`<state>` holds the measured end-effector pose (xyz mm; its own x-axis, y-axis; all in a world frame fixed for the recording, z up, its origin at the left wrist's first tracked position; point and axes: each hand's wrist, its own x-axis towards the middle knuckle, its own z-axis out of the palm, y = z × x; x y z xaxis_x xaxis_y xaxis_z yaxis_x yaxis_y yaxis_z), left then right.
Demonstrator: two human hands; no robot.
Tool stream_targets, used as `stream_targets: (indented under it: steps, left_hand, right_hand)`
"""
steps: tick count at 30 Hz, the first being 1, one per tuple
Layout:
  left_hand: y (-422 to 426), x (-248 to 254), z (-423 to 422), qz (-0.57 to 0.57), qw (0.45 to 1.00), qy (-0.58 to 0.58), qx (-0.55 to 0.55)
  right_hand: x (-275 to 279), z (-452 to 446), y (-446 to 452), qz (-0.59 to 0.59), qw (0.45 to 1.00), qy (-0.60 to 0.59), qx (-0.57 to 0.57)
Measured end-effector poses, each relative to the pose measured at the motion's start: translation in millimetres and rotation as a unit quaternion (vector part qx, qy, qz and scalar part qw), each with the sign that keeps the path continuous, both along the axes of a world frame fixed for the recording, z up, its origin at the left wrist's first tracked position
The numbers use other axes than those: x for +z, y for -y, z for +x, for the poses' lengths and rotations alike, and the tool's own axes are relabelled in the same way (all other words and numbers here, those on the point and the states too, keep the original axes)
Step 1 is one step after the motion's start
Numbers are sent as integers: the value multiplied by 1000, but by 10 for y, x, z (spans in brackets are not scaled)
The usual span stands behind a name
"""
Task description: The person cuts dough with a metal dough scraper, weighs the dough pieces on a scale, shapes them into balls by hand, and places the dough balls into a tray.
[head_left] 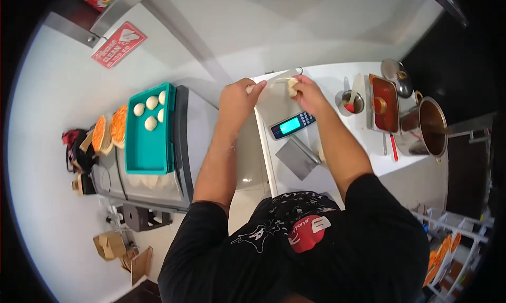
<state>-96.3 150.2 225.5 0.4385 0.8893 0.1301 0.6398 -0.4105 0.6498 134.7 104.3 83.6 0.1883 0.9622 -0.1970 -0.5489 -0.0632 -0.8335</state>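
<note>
My right hand (pixel 309 94) grips a lump of pale dough (pixel 292 87) above the scale's metal plate (pixel 274 100). A thin strand of the dough trails from it toward my left hand (pixel 238 98). My left hand is closed, with a small bit of dough (pixel 250 89) showing between thumb and fingers. Below the hands, the digital scale's display (pixel 289 126) is lit green, but I cannot read its digits. Close to the scale lies a metal dough scraper (pixel 298 159) with a bar handle. More pale dough is partly hidden behind my right forearm.
At left, a teal tray (pixel 142 163) with several dough balls (pixel 151 123) rests on a grey-edged unit, beside orange-topped flatbreads (pixel 118 126). On the white table (pixel 337 132) stand a small pot (pixel 352 101), a steel sauce pan (pixel 387 105) with a ladle, and a large pot (pixel 429 126).
</note>
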Motion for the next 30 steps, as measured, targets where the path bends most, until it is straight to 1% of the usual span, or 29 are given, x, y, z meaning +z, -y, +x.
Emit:
stream_targets:
  steps: [1,2,3,4,5,6,7,8,9,11,12,13,15,16,17,19,20,21,22,23,24,25,27,28,29,30]
  left_hand:
    - [84,93,80,8,1000,-4,14]
    - [217,154,186,10,1000,14,0]
    - [379,186,302,10,999,31,-16]
    - [517,209,425,10,998,50,-33]
    - [599,198,551,15,999,46,-25]
    - [632,148,679,131,986,105,18]
    - [665,125,799,245,954,160,60]
    - [717,85,887,354,905,211,100]
    - [844,90,948,358,904,205,109]
    - [1159,71,1015,182,955,186,142]
    - [1262,106,1044,93,966,181,160]
    - [1332,160,1020,97,963,181,175]
    - [1477,453,914,82,969,53,229]
    - [1505,545,879,75,965,-9,252]
    - [1506,556,873,81,961,-6,263]
    - [1592,507,879,224,962,54,146]
    - [1689,486,866,289,950,79,85]
    - [1747,487,858,291,949,79,96]
    - [1833,630,882,222,930,239,169]
    - [1882,800,885,152,877,392,233]
    - [1900,913,844,81,792,534,285]
    - [1980,908,770,90,788,534,292]
    - [2235,780,616,145,866,384,287]
    - [2303,712,539,168,895,303,281]
    - [2301,633,442,171,891,306,289]
    - [2251,551,309,140,834,452,283]
  right_hand:
    - [203,-16,38,8,1000,-4,14]
    - [506,-171,195,-24,994,-96,56]
    - [715,-324,357,-61,976,-186,97]
    - [841,-450,450,-59,974,-190,107]
    - [969,-580,521,-43,977,-197,62]
    - [1080,-661,576,-26,979,-203,16]
    - [1140,-646,627,-10,977,-209,-29]
    - [1114,-558,644,-8,977,-212,-19]
    - [1030,-477,619,23,986,-164,-21]
    - [856,-376,572,87,994,-65,-19]
    - [863,-362,576,88,994,-63,-3]
    - [853,-381,603,71,995,-35,-55]
    - [890,-455,725,35,986,21,-163]
    - [927,-489,778,40,987,22,-153]
    - [1100,-527,890,39,990,-77,-114]
    - [1354,-625,1141,18,963,-269,-26]
    - [1381,-672,1211,12,963,-268,-13]
    - [1413,-694,1230,32,979,-202,13]
    - [1444,-720,1245,55,989,-135,38]
    - [1498,-767,1237,82,992,-68,63]
    - [1567,-836,1243,90,991,-69,74]
    - [1604,-904,1305,123,986,-81,78]
    - [1679,-1027,1404,187,973,-104,82]
    - [1718,-1106,1419,189,972,-103,89]
    - [1741,-1206,1451,139,984,-109,31]
    - [1762,-1317,1490,87,989,-113,-25]
